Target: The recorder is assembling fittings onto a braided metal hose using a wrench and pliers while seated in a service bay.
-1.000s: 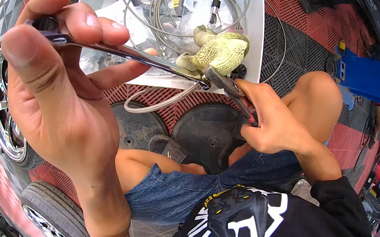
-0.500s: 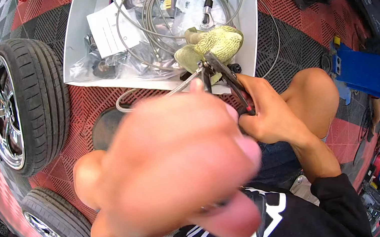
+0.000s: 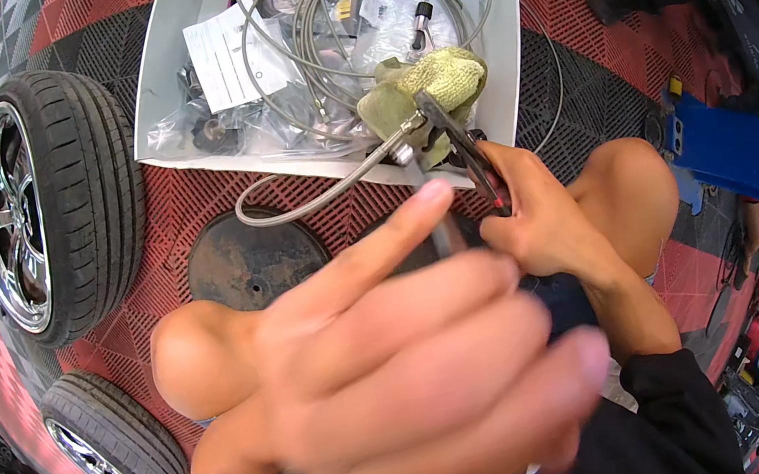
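Large and motion-blurred, my left hand [image 3: 412, 363] is close to the view, with its index finger stretched out and the other fingers curled. From behind it a blurred grey metal bar, seemingly a wrench [image 3: 445, 230], runs up to the fitting [image 3: 405, 139] at the end of a braided hose [image 3: 294, 213]. My right hand [image 3: 539, 219] is closed on dark pliers [image 3: 455, 137] with a bit of red on the handle. The plier jaws meet a yellow-green glove or cloth [image 3: 449, 83] beside the fitting. My left fingers hide the wrench's lower end.
A white box [image 3: 508, 42] ahead holds bagged parts, papers [image 3: 234, 57], coiled hose and a small black-and-silver tool [image 3: 421, 24]. Wheels with tyres [image 3: 93, 196] [image 3: 126, 439] lie at left. A round dark disc [image 3: 252, 259] is on the red-and-grey tiles. A blue panel [image 3: 736, 154] is at right.
My left hand has shifted right and down, and its index finger now stretches out. More of the braided hose and the dark disc shows. My right hand stays on the pliers.
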Demonstrator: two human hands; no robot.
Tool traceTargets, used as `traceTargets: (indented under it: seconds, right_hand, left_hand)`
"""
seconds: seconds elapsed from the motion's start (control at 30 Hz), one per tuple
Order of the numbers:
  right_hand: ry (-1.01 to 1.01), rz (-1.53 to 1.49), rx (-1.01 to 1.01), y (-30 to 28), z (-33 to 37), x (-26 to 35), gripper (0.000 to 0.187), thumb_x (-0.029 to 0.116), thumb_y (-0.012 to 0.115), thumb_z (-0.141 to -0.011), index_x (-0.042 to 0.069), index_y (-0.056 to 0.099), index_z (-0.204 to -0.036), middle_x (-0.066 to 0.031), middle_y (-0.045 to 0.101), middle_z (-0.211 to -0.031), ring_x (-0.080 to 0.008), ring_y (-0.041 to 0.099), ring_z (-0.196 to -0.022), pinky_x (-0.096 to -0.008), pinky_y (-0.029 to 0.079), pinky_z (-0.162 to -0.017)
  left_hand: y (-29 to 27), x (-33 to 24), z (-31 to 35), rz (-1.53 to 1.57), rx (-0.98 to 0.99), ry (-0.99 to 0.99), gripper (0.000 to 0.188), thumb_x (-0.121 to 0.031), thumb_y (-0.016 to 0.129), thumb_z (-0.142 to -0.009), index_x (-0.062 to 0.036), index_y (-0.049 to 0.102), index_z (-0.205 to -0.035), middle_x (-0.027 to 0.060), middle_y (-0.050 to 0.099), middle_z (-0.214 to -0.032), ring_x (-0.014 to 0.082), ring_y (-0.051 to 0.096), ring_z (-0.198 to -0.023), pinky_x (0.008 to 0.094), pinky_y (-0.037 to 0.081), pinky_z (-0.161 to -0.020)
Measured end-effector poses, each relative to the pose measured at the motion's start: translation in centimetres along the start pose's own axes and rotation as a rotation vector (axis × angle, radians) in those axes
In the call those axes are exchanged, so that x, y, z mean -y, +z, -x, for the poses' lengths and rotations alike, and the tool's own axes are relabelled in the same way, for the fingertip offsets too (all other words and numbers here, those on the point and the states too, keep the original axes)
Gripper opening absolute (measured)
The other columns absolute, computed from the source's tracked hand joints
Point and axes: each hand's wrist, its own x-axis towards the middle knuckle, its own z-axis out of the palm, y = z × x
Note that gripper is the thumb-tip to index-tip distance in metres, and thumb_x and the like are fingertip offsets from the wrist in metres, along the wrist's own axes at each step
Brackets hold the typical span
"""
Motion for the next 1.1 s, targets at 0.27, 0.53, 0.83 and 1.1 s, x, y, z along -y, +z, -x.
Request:
traceTargets:
  seconds: [0.27, 0.53, 0.83, 1.1]
  right_hand:
    - [-0.034, 0.007, 0.056, 0.4, 0.5, 0.9, 0.028, 0.004, 0.054, -0.060, -0.008, 0.050, -0.085, -0.0203, 0.046, -0.064, -0.0388, 0.046, -0.060, -0.0433, 0.039, -0.058]
    - [-0.057, 0.027, 0.122, 0.2, 1.1, 2.2, 0.030, 0.005, 0.054, -0.058, -0.007, 0.048, -0.084, -0.0188, 0.044, -0.063, -0.0384, 0.045, -0.058, -0.0422, 0.038, -0.057]
    - [-0.167, 0.052, 0.167, 0.1, 1.3, 1.9, 0.034, 0.006, 0.055, -0.054, -0.007, 0.045, -0.084, -0.0212, 0.043, -0.068, -0.0423, 0.047, -0.064, -0.0435, 0.040, -0.060]
    - [-0.328, 0.073, 0.124, 0.0, 1.7, 2.2, 0.035, 0.006, 0.056, -0.053, -0.005, 0.046, -0.085, -0.0204, 0.044, -0.069, -0.0432, 0.049, -0.067, -0.0440, 0.040, -0.061]
  left_hand:
    - [-4.7, 4.1, -0.4, 0.528, -0.480, -0.212, 0.048, -0.047, 0.041, -0.101, -0.0051, 0.044, -0.125, 0.0036, 0.045, -0.104, 0.0192, 0.051, -0.106, 0.0687, 0.043, -0.104]
    - [-4.9, 6.2, -0.8, 0.613, -0.561, -0.350, 0.044, -0.037, 0.040, -0.104, 0.0011, 0.043, -0.125, 0.0068, 0.048, -0.099, 0.0188, 0.053, -0.098, 0.0626, 0.048, -0.103]
    - [-6.2, 7.4, -1.0, 0.696, -0.440, -0.449, 0.042, -0.031, 0.036, -0.107, 0.0052, 0.041, -0.126, 0.0072, 0.050, -0.099, 0.0178, 0.055, -0.097, 0.0586, 0.050, -0.102]
    - [-6.4, 8.5, -1.1, 0.871, -0.414, -0.648, 0.040, -0.029, 0.036, -0.107, 0.0066, 0.042, -0.125, 0.0063, 0.051, -0.097, 0.0173, 0.056, -0.092, 0.0553, 0.052, -0.102]
